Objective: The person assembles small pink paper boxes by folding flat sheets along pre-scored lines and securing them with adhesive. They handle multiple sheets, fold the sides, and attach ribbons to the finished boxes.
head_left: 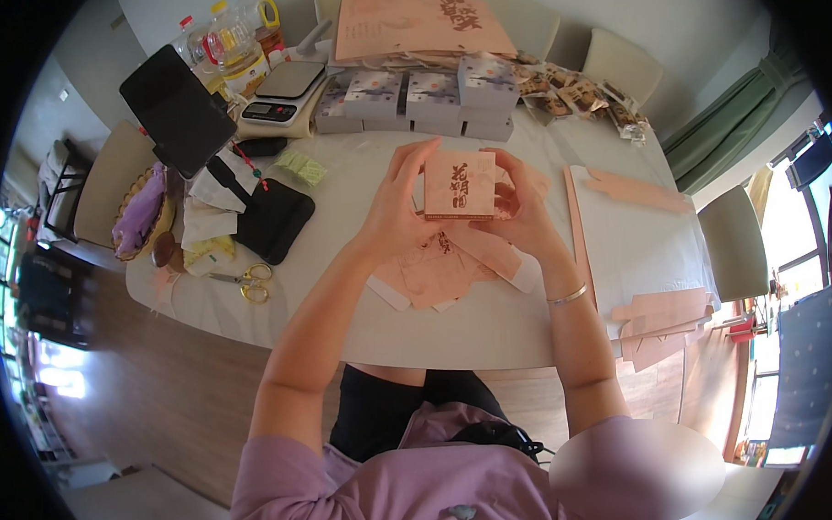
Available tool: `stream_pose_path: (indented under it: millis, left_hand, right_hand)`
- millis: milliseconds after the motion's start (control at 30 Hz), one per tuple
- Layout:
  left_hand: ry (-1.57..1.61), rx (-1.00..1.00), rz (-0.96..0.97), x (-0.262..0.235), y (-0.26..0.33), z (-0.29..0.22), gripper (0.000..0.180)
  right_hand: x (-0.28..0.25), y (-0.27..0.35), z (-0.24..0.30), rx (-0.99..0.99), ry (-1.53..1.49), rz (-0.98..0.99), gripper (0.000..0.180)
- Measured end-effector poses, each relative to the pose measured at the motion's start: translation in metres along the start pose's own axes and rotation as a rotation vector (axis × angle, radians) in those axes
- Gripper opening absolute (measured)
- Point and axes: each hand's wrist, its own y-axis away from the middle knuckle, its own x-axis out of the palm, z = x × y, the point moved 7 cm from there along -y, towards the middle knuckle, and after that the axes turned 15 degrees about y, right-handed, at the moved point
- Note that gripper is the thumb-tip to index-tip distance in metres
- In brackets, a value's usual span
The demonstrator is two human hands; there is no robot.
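A small square pink gift box (446, 187) with dark printed characters is held above the table, its printed face toward me. My left hand (397, 198) grips its left side, with the thumb low and the fingers along the upper edge. On the other side, my right hand (530, 206) closes round the box's right edge; a bracelet circles that wrist. Beneath the hands, an unfolded pink box blank (426, 280) with pale flaps lies on the white table (335, 309). The box's back is hidden.
Stacked grey-white boxes (433, 99) stand at the back under large pink sheets (399, 27). Wrapped packets (575, 94) lie right of them. Scissors (254, 286), a tablet stand (277, 219) and a scale (286, 86) are at left. More pink blanks (661, 316) overhang the right edge.
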Motion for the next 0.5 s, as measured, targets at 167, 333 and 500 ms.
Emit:
stream_pose_path:
  millis: [167, 333, 500]
  left_hand:
    - [-0.005, 0.002, 0.006, 0.001, 0.0, -0.002, 0.095]
    - [-0.001, -0.017, 0.018, 0.001, 0.0, -0.001, 0.098]
    - [0.072, -0.088, -0.023, -0.003, 0.003, 0.011, 0.103]
  right_hand:
    - [0.0, 0.0, 0.0, 0.015, 0.011, 0.007, 0.098]
    - [0.001, 0.002, 0.003, 0.033, 0.008, 0.007, 0.098]
    - [0.005, 0.001, -0.008, 0.083, 0.118, -0.011, 0.098]
